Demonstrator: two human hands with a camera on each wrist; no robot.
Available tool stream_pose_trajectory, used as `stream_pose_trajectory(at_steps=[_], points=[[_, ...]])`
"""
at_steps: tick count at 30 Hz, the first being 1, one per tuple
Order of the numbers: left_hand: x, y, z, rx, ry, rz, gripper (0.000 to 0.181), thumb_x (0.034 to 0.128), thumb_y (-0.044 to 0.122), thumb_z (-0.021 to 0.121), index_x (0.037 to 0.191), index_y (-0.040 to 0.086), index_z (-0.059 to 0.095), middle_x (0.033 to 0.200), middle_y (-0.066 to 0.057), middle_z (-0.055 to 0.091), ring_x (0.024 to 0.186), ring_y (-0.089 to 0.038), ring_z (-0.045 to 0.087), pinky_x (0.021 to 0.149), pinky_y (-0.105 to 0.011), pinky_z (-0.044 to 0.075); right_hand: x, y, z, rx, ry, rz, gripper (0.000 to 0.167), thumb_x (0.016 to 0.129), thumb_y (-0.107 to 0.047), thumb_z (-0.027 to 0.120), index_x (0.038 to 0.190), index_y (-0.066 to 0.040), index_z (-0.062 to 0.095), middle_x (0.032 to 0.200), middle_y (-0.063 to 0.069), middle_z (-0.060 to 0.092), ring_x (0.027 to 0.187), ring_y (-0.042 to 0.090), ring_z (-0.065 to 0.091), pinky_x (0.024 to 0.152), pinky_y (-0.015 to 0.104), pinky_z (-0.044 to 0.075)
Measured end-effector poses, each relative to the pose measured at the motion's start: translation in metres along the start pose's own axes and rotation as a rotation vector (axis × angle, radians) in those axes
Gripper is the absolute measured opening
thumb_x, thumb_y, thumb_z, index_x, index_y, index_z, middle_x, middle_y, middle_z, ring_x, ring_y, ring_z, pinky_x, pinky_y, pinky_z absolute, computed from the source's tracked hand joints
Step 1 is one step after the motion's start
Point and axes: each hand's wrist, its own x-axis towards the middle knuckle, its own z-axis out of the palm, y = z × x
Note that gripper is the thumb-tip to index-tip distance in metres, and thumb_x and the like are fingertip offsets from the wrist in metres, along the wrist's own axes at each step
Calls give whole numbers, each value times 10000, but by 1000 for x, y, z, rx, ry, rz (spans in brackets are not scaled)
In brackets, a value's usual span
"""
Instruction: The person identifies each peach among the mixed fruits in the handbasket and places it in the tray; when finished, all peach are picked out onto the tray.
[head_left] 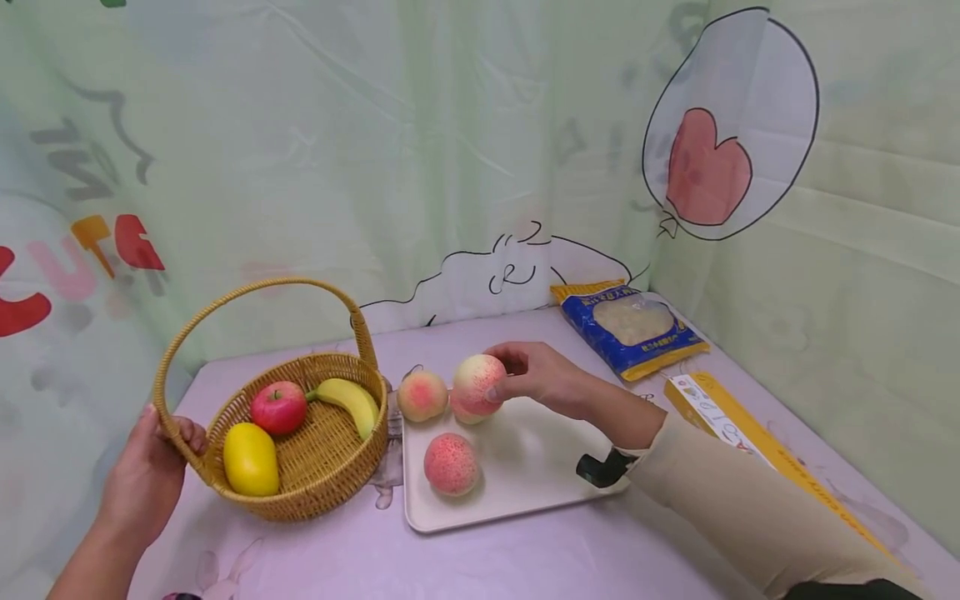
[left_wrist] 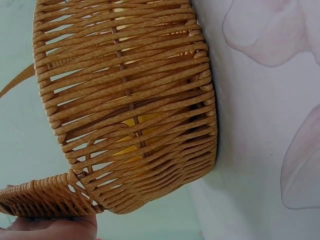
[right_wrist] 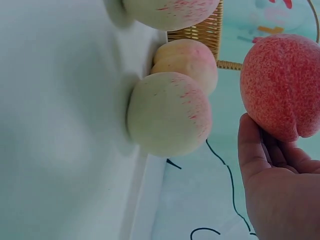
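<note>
My left hand (head_left: 153, 471) grips the base of the handle of a wicker basket (head_left: 330, 492). Inside the basket are a red apple (head_left: 278, 407), a banana (head_left: 347, 403) and a yellow mango (head_left: 251, 459). My right hand (head_left: 543, 379) holds a pink-and-cream peach (head_left: 480, 377) above a white tray (head_left: 525, 479); in the right wrist view the held peach (right_wrist: 280, 85) is clear of the others. Partly hidden behind it lies another peach (head_left: 468, 414). A yellowish peach (head_left: 422, 395) and a pink peach (head_left: 452, 464) also rest on the tray.
A blue-and-yellow food bag (head_left: 633, 325) lies at the back right of the table. Along the right edge is a long yellow-and-white box (head_left: 750, 433). Printed curtains (head_left: 480, 150) hang behind and beside the table. The basket stands just left of the tray.
</note>
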Motion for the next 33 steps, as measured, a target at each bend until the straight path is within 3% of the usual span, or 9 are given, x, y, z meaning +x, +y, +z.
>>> stream_pose_trajectory(at_steps=[12,18,33], points=[[0,2,1,-5,-6,4,451,1150,361,215,991,103,549,884,-8,544,895,-151,497,884,-247,344,-15,33,5,-52,27,109,587,829,-147,784,1373,-31,595,1263,103,653,1146,246,583,982,366,528],[-1,1,1,-23,-7,11,461,1150,356,215,983,91,553,879,-15,538,889,-158,494,880,-253,331,-20,43,12,-103,20,118,557,814,-106,770,1335,15,616,1209,100,673,1094,220,596,955,338,517],[-1,1,2,-9,8,5,456,1151,356,215,979,101,551,869,-13,544,883,-153,500,880,-251,340,-26,40,24,-214,39,165,586,771,-153,831,1307,-15,637,1178,63,681,1072,207,605,989,406,513]])
